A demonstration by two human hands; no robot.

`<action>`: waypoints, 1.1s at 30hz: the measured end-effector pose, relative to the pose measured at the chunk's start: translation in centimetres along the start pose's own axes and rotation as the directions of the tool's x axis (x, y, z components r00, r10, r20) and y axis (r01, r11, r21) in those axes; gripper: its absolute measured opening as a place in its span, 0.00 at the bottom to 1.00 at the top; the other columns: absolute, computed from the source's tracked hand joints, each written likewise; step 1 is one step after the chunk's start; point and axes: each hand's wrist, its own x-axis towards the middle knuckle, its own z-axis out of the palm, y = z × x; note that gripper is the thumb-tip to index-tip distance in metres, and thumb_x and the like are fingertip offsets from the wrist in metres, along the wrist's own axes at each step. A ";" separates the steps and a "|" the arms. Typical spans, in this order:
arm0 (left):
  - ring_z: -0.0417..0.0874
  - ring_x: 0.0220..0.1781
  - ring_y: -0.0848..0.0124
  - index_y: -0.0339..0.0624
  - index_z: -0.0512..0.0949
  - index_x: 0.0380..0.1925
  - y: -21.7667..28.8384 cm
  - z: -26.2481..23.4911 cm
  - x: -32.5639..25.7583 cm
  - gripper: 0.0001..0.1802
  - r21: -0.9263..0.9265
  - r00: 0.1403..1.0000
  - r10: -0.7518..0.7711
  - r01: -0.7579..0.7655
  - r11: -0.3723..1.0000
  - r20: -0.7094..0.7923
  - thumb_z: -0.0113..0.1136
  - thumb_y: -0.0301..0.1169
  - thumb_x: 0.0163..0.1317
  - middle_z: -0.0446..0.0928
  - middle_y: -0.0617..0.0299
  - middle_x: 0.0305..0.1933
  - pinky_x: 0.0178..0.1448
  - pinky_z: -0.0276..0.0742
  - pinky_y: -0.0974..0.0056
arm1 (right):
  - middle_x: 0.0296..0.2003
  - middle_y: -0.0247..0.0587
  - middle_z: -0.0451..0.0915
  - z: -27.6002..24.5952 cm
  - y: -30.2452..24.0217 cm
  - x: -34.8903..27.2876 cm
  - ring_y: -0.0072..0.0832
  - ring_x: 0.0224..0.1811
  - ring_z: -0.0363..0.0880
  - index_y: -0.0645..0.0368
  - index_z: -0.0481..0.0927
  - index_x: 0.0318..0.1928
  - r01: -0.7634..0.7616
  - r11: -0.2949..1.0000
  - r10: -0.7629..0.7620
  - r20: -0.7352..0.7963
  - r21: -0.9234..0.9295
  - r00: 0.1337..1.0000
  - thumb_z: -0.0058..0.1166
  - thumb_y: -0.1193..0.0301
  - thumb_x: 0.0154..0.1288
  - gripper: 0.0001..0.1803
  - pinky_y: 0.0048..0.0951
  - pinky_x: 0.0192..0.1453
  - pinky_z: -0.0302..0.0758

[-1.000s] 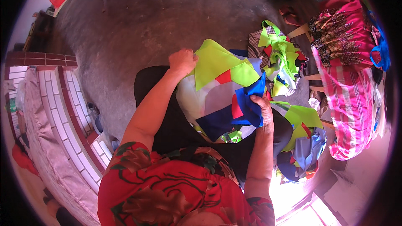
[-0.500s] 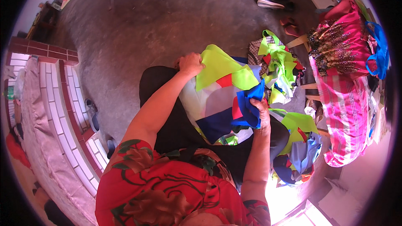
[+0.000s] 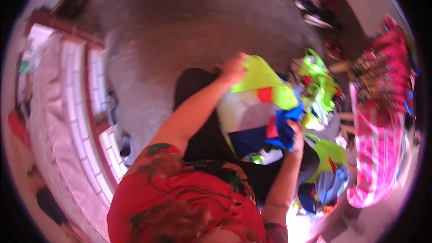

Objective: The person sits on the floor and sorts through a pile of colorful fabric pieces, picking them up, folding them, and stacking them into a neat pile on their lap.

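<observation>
Across my lap lies a patchwork cloth (image 3: 256, 117) with pieces of lime green, white, grey, red and navy blue. My left hand (image 3: 234, 68) is closed on its far left edge, at the lime-green part. Over on the right, bunched bright-blue fabric of the same cloth is gripped in my right hand (image 3: 296, 136), near my right knee. The cloth is spread between both hands, and its underside is hidden. Motion blurs the fingers somewhat.
Heaps of coloured fabric pieces, one far (image 3: 317, 85) and one near (image 3: 330, 171), lie right of my lap. Pink checked clothing (image 3: 378, 148) hangs over wooden furniture further right. Shoes (image 3: 317, 20) stand at the far right. A brick-edged tiled structure (image 3: 83, 108) runs along the left.
The whole view has shifted, so the surroundings appear further right and slightly lower, with more blur. Both hands keep hold of the patchwork cloth at much the same places.
</observation>
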 end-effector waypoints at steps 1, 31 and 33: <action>0.81 0.47 0.51 0.51 0.70 0.49 0.3 0.0 -0.1 0.23 0.006 0.999 -0.040 0.040 0.999 0.037 0.65 0.31 0.53 0.80 0.49 0.44 0.49 0.75 0.51 | 0.32 0.33 0.81 -0.3 0.0 -0.1 0.24 0.32 0.81 0.59 0.78 0.44 -0.021 1.000 0.020 0.026 0.012 0.999 0.59 0.70 0.57 0.14 0.26 0.38 0.78; 0.74 0.60 0.51 0.52 0.57 0.66 0.5 -0.7 -0.3 0.41 -0.051 0.996 0.089 -0.088 0.995 0.029 0.53 0.16 0.50 0.72 0.48 0.60 0.61 0.71 0.53 | 0.32 0.35 0.80 -0.6 0.0 0.0 0.23 0.30 0.78 0.62 0.77 0.45 -0.029 1.000 0.029 0.001 -0.004 1.000 0.60 0.69 0.55 0.16 0.24 0.36 0.76; 0.74 0.59 0.53 0.50 0.63 0.63 -0.1 -0.1 -0.5 0.37 0.023 0.984 0.167 -0.166 0.986 -0.058 0.57 0.19 0.51 0.74 0.49 0.57 0.60 0.70 0.51 | 0.31 0.34 0.79 -0.7 0.0 0.1 0.22 0.29 0.77 0.61 0.77 0.44 -0.034 0.999 0.034 0.007 -0.015 0.999 0.60 0.69 0.56 0.16 0.23 0.35 0.75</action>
